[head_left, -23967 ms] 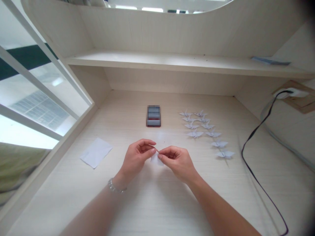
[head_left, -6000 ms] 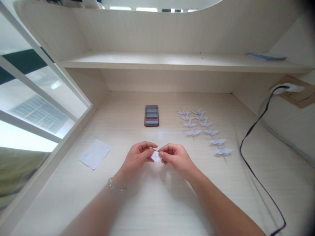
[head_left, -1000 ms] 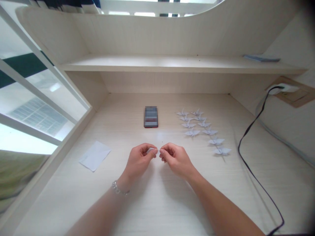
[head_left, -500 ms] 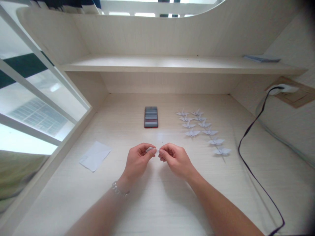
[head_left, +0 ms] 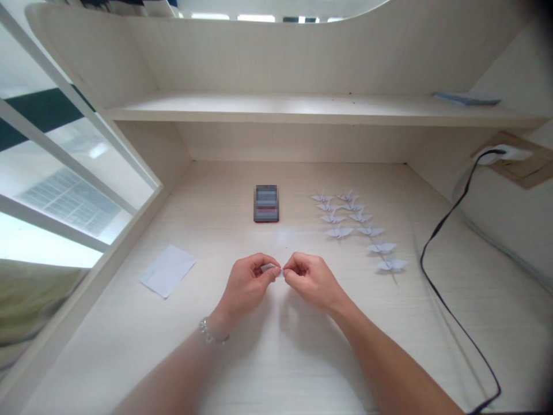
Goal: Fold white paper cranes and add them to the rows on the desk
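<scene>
Between the left hand [head_left: 247,288] and right hand [head_left: 314,282], the small white paper [head_left: 268,267] sits pinched in both hands' fingers [head_left: 269,276], mostly hidden.

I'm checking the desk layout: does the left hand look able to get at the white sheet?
Probably yes: the sheet lies left of the left hand, with nothing standing between them. But that hand is pinching a small white paper, so it may need to let go first.

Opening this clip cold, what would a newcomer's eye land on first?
Probably the white folded paper birds, lined up right of centre on the pale desk. Then the left hand and right hand, meeting mid-picture over a small piece of white paper. A black cable curves down the right side.
</scene>
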`<state>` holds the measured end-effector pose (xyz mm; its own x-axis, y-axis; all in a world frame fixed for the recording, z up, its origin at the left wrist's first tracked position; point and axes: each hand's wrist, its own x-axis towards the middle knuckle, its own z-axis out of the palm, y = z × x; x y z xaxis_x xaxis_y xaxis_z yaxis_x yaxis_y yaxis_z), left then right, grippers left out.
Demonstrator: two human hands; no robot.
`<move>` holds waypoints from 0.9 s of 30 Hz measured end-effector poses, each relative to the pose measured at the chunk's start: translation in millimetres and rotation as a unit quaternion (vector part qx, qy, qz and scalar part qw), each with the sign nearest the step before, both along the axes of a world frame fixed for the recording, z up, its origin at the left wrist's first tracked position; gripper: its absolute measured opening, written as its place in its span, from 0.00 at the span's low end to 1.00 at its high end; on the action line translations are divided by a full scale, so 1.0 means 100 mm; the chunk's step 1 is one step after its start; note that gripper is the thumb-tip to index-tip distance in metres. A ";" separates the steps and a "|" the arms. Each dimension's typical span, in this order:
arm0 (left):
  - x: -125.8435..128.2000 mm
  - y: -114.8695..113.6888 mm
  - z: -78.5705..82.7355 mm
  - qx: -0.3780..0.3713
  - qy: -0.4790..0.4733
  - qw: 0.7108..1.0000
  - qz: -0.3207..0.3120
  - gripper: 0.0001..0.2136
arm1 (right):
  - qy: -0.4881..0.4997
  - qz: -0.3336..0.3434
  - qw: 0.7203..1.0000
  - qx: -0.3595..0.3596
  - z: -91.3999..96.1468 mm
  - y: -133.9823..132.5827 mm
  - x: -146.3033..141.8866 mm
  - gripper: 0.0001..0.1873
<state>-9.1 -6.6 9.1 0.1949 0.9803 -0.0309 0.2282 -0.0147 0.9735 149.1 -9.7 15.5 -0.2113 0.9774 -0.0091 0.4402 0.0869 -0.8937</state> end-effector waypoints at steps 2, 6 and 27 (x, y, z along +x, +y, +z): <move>0.00 0.01 0.00 -0.004 -0.005 1.000 -0.002 0.06 | 0.000 -0.001 1.000 -0.009 0.00 0.00 0.00 0.05; -0.08 0.05 0.00 0.002 -0.014 1.000 0.013 0.06 | -0.001 -0.012 1.000 -0.011 -0.04 0.02 0.05 0.05; -0.09 0.07 -0.03 0.014 -0.034 0.997 0.067 0.07 | 0.093 -0.031 0.995 -0.025 -0.08 0.07 0.10 0.06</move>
